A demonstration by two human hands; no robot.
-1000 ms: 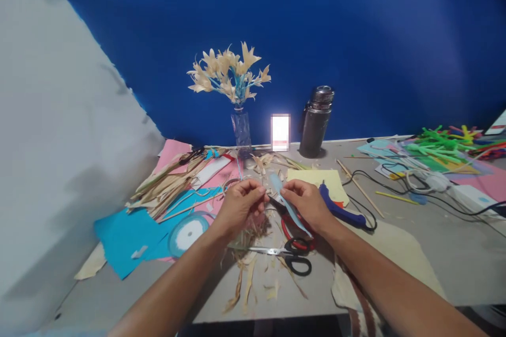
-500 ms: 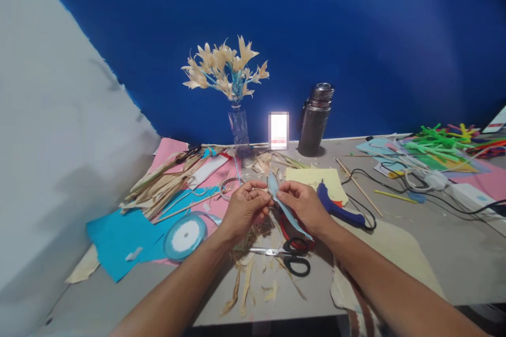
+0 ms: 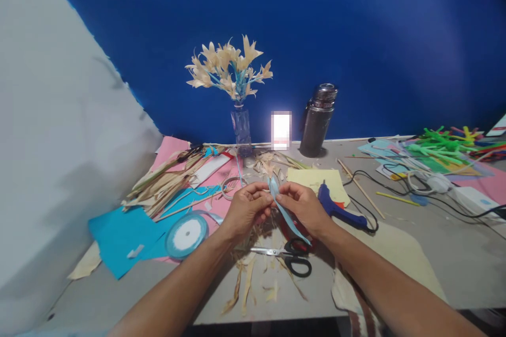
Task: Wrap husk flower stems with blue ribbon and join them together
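My left hand (image 3: 245, 209) and my right hand (image 3: 302, 205) meet above the table's middle, fingers pinched together. Between them runs a light blue ribbon (image 3: 285, 212), its top end standing up by the fingertips and its tail hanging down under my right palm. My left fingers seem to pinch a thin stem where the ribbon starts, but it is too small to make out. Black-handled scissors (image 3: 290, 259) lie on the table just below my hands, among dry husk strips (image 3: 245, 284).
A blue ribbon spool (image 3: 186, 235) lies left on blue paper (image 3: 118, 239). A blue glue gun (image 3: 340, 211) with black cord rests right. At the back stand a vase of husk flowers (image 3: 237, 89) and a metal flask (image 3: 318, 121). Husk pile (image 3: 166, 184) left, pipe cleaners (image 3: 443, 145) far right.
My hands have drawn closer together and the ribbon's upper end has shortened and turned slightly between the fingertips. The view has shifted a little.
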